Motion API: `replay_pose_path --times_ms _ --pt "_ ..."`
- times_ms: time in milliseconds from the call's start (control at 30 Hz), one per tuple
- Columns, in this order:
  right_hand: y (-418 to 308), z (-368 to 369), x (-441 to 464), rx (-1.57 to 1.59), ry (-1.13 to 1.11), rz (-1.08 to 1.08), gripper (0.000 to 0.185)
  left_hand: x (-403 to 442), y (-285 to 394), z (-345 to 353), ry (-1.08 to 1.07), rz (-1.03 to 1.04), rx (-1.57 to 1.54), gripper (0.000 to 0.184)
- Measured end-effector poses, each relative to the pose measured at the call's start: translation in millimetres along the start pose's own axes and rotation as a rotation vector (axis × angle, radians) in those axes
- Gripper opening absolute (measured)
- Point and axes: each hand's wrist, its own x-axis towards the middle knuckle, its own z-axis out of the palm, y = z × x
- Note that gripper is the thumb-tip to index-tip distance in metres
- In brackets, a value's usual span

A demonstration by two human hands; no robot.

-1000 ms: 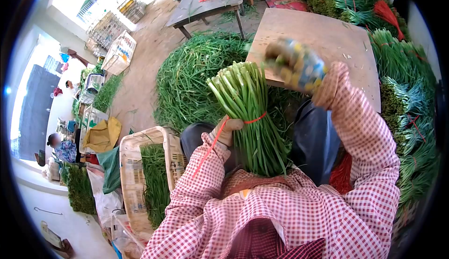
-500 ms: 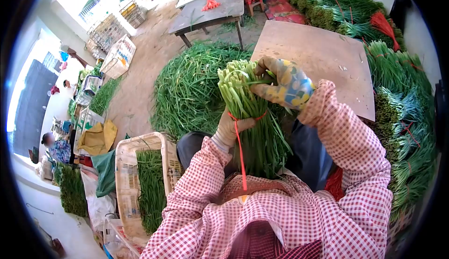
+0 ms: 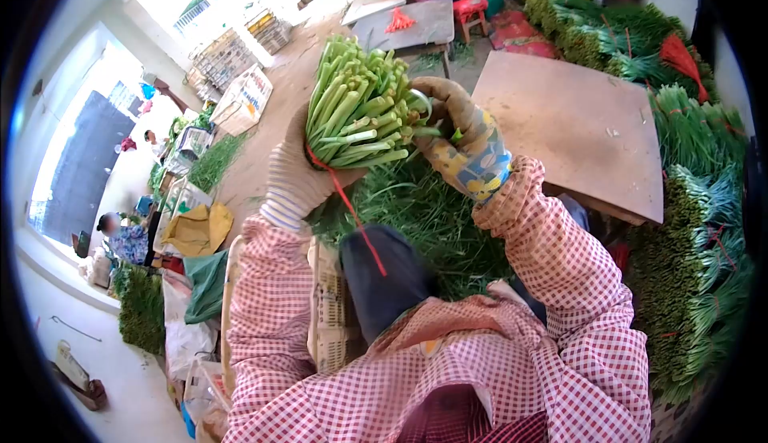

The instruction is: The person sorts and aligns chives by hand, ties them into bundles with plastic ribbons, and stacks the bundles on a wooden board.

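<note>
A thick bundle of green stalks [image 3: 360, 107] is lifted in front of me, its pale cut ends toward the camera. My gloved left hand [image 3: 300, 163] is wrapped round the bundle from the left, where a red tie [image 3: 352, 209] circles it and one end dangles. At the right side of the cut ends, my right hand [image 3: 460, 135], in a patterned glove, pinches a loose green piece [image 3: 426, 129] between thumb and fingers.
A wooden board [image 3: 572, 127] stands at the right, beside stacked tied bundles [image 3: 684, 283]. Loose greens [image 3: 432, 227] lie below my hands. A plastic crate [image 3: 330, 307] is by my left arm. Beyond are a grey table [image 3: 408, 25] and other people, one in blue [image 3: 130, 241].
The bundle has risen and moved left in my left hand, and its cut ends have tipped toward the camera. My right hand came in from over the board to the stalk ends.
</note>
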Motion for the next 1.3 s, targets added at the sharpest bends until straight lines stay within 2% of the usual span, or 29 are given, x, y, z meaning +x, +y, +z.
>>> replay_pose_path --times_ms 33,100,133,167,233,267,300,333,367,400,433,500,567,600,633,667,700,767,867,900,967,1033,1067,1100,1167,1200,1233,1267,1300 --pt "9.1 2.7 -9.1 0.018 0.003 0.018 0.022 -9.8 0.2 -12.6 0.216 0.117 0.612 0.084" --pt "31.5 8.4 -32.8 -0.147 -0.174 0.129 0.021 -36.0 9.2 -13.8 0.067 -0.002 1.115 0.1" --pt "34.7 17.8 -43.7 -0.224 -0.135 0.1 0.016 -43.7 4.9 -16.8 0.04 -0.138 0.974 0.099" --pt "43.2 22.7 -55.3 -0.176 -0.147 0.219 0.013 -49.4 -6.2 -30.2 0.046 -0.167 0.974 0.099" --pt "61.2 30.4 -78.3 -0.095 -0.055 0.443 0.012 -62.6 -45.5 -76.9 0.034 -0.472 0.919 0.098" --pt "71.0 23.8 -82.6 0.108 0.054 0.607 0.013 -69.0 -68.5 -89.0 0.049 -0.532 0.805 0.099" --pt "77.9 9.1 -81.1 0.157 0.169 0.622 0.013 -72.6 -83.4 -101.0 0.052 -0.544 0.792 0.099" --pt "79.2 -6.2 -77.3 0.154 0.312 0.666 0.017 -77.0 -97.4 -111.0 0.053 -0.498 0.64 0.099" --pt "81.1 -26.0 -73.7 0.126 0.338 0.662 0.016 -79.7 -106.3 -117.2 0.052 -0.449 0.49 0.099" --pt "84.2 -46.2 -73.9 0.127 0.298 0.663 0.015 -75.3 -105.5 -126.4 -0.008 -0.503 0.377 0.098" --pt "80.4 -65.5 -70.7 -0.115 0.183 0.765 0.01 -76.3 -105.8 -124.9 0.003 -0.502 0.362 0.098" --pt "99.2 -91.6 -88.6 -0.295 -0.03 0.776 0.008 -74.9 -92.9 -112.8 -0.011 -0.54 0.414 0.072" --pt "90.7 -79.9 -95.3 -0.359 -0.144 0.84 0.02 -64.7 -90.6 -105.9 -0.037 -0.564 0.399 0.072" --pt "88.2 -61.5 -95.6 -0.415 -0.19 0.604 0.019 -60.4 -92.8 -105.8 -0.043 -0.605 0.384 0.077" --pt "80.3 -44.1 -92.4 -0.154 -0.232 0.518 0.028 -58.2 -94.7 -104.1 -0.049 -0.647 0.368 0.083" --pt "61.6 -27.2 -79.4 -0.206 -0.298 0.529 0.038 -55.4 -88.7 -90.6 -0.064 -0.652 0.33 0.083" --pt "59.4 -14.7 -70.3 -0.264 -0.339 0.435 0.044 -53.6 -92.6 -90.2 -0.068 -0.655 0.33 0.083" --pt "87.7 8.3 -65.2 -0.463 -0.33 0.178 0.033 -49.3 -99.0 -92.5 -0.084 -0.602 0.34 0.083" --pt "108.5 10.1 -46.2 -0.462 -0.373 0.053 0.022 -44.3 -103.4 -96.8 -0.081 -0.599 0.367 0.086" --pt "104.6 3.6 -49.0 -0.572 -0.328 0.09 0.012 -45.7 -104.3 -99.0 -0.073 -0.631 0.374 0.087" --pt "116.0 -19.5 -41.3 -0.579 -0.087 0.456 0.015 -52.5 -103.9 -106.9 0.008 -0.647 0.379 0.086" --pt "99.0 -53.0 -46.9 -0.804 -0.154 0.642 0.017 -54.3 -97.3 -118.8 -0.076 -0.634 0.264 0.084" --pt "104.1 -71.9 -59.4 -0.805 -0.388 0.677 0.023 -55.1 -94.4 -121.3 -0.128 -0.498 0.278 0.072" --pt "108.1 -84.0 -70.1 -0.802 -0.622 0.705 0.032 -51.7 -82.1 -118.3 -0.124 -0.491 0.279 0.072" --pt "75.3 -80.4 -88.8 -1.104 -0.895 0.735 0.058 -40.9 -37.3 -94.6 0.06 -0.391 0.434 0.062" --pt "78.6 -78.8 -83.6 -1.11 -0.994 0.843 0.079 -34.5 -14.4 -80.9 0.14 -0.292 0.519 0.055" --pt "82.0 -72.4 -78.4 -1.108 -0.999 0.829 0.079 -25.4 2.5 -74.4 0.215 -0.187 0.607 0.048" --pt "83.9 -62.3 -73.2 -0.909 -0.783 0.593 0.081 -17.7 12.4 -83.0 0.22 -0.181 0.615 0.048" --pt "84.0 -52.2 -66.8 -0.707 -0.558 0.361 0.083 -7.8 26.2 -96.3 0.145 -0.071 0.532 0.043"
